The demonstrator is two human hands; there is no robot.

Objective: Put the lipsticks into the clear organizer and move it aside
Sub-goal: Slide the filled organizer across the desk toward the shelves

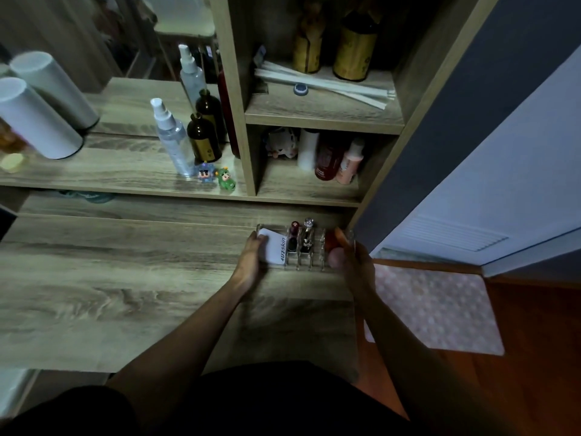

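Note:
The clear organizer [316, 261] stands at the back right of the wooden desk [125, 278], close to the desk's right edge. A dark red lipstick [295, 229] and a silver-topped one [308, 226] stand upright in its slots. A white 4U2skin tube [276, 250] lies in its left part. My left hand [250, 262] grips the organizer's left end. My right hand [349, 261] holds the right end, with an orange-red lipstick [338, 237] at its fingertips. Whether that lipstick sits in a slot is unclear.
A raised shelf behind holds a clear spray bottle [173, 141], a brown bottle [202, 140], two small figurines [217, 177] and a white cylinder [37, 121]. Cubbies [314, 158] hold more bottles. A pink mat [437, 309] lies on the floor to the right.

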